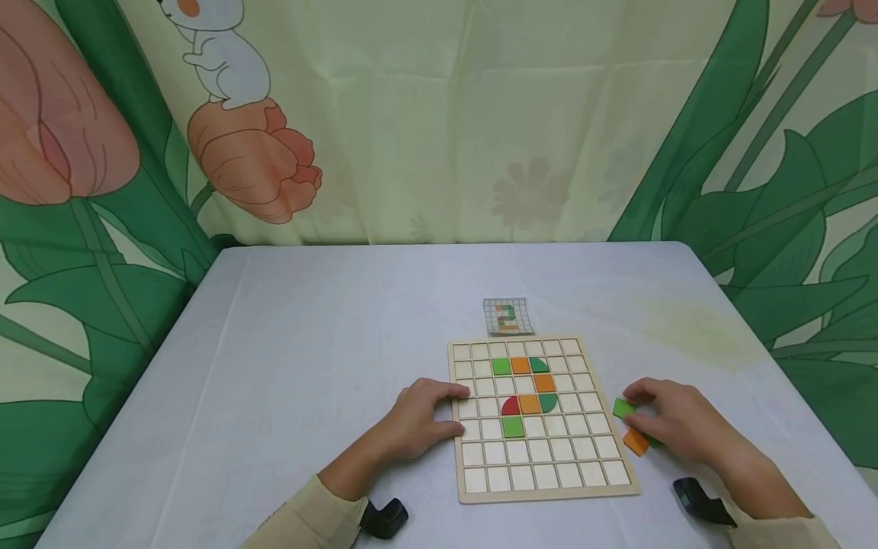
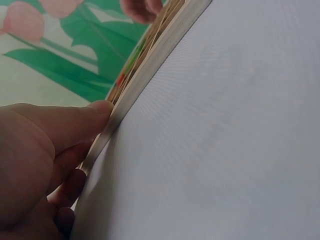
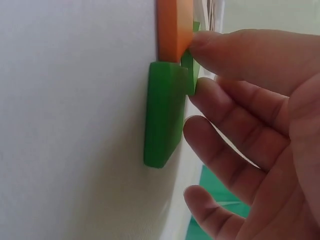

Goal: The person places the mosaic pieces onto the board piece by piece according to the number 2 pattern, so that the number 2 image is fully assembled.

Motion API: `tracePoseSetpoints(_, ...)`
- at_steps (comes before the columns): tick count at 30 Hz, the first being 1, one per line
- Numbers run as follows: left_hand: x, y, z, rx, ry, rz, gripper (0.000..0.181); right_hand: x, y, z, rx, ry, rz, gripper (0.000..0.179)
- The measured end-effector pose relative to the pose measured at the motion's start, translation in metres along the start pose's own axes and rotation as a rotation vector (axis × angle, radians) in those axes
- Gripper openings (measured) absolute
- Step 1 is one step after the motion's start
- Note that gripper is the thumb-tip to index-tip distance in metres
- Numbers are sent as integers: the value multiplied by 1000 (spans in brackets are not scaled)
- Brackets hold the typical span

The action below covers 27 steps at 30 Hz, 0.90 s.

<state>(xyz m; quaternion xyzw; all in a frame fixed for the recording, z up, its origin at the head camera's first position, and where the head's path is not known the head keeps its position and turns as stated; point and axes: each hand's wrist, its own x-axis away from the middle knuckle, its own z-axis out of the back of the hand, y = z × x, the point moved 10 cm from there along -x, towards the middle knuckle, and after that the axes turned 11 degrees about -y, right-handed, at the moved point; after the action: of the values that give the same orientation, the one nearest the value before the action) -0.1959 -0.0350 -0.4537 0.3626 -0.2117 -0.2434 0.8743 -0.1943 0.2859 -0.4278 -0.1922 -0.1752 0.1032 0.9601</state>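
At the lower right of the head view, the right hand (image 1: 675,421) pinches a flat light green tile (image 1: 623,408) between thumb and fingertip, near an orange tile (image 1: 635,443) and a thick dark green tile (image 3: 162,115) on the white-clothed table (image 1: 329,343). Bottom centre, the left hand (image 1: 420,418) rests, thumb and finger spread, on the left edge of a pale wooden grid board (image 1: 549,495). A light edge grip, clear of neighbouring tiles, should suit; gentle left-hand pressure should stop the board sliding.
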Motion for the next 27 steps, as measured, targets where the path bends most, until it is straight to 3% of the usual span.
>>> tracePoseSetpoints(11,0,-1,0,-2,0,4,47,1,-2,6,-13,34,-2,35)
tracePoseSetpoints(17,0,0,-1,-3,2,3,48,5,-16,8,-58,54,56,33)
tracePoseSetpoints(27,0,1,0,6,3,2,47,3,-42,0,-66,25,74,30)
